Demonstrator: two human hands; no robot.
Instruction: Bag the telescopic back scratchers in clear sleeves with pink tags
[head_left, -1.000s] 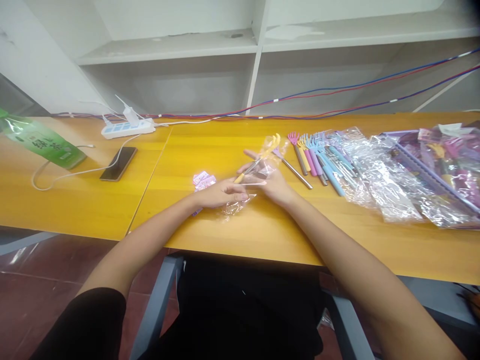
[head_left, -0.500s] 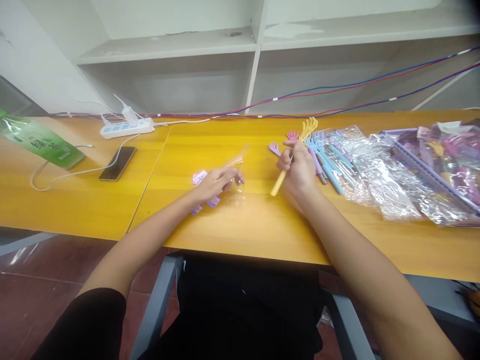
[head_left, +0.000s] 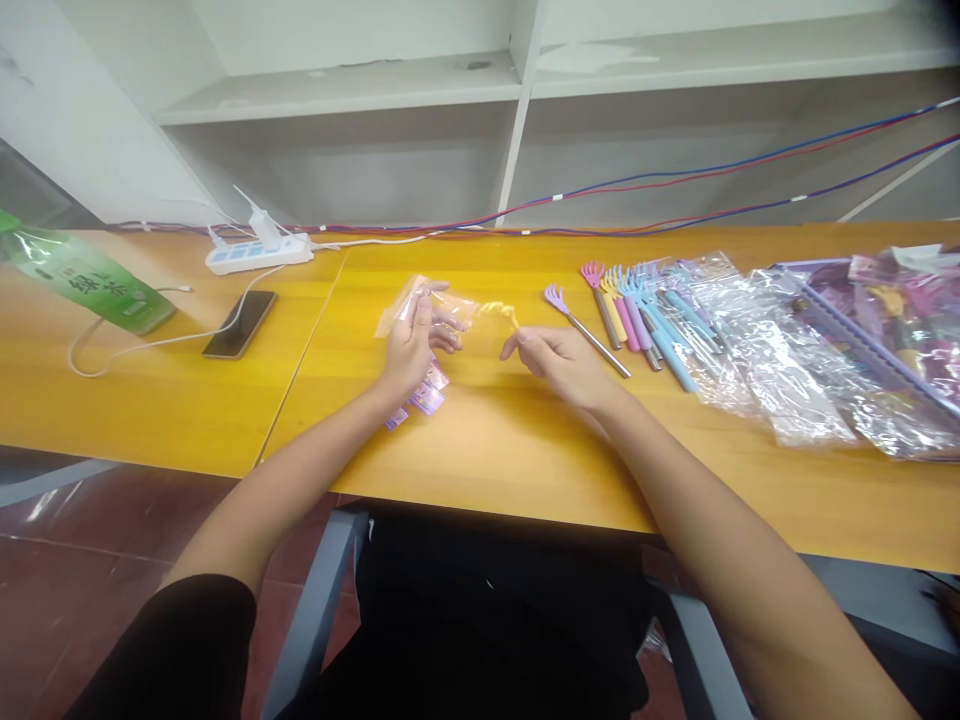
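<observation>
My left hand point(head_left: 412, 345) is closed on a clear plastic bag point(head_left: 399, 306), which spreads out past its fingers. Across from it, my right hand point(head_left: 562, 362) pinches a yellow back scratcher by its claw end point(head_left: 498, 309), close to the bag's right side. Blur hides where the scratcher's handle lies and how far it is inside the bag. Small purple printed cards point(head_left: 427, 398) lie on the table below my left hand. Just beyond my right hand rests a purple back scratcher point(head_left: 585, 328) with a metal shaft.
More back scratchers in pink, yellow and blue point(head_left: 660, 325) lie to the right. Clear plastic bags point(head_left: 780, 360) overlap them, beside a purple-edged box point(head_left: 885, 335) of packed items. At left are a phone point(head_left: 240, 325), a power strip point(head_left: 259, 255) and a green bottle point(head_left: 90, 282).
My right hand has carried the yellow back scratcher leftward, and its claw is now between my hands. My left hand has lifted and turned with the plastic bag, uncovering more cards.
</observation>
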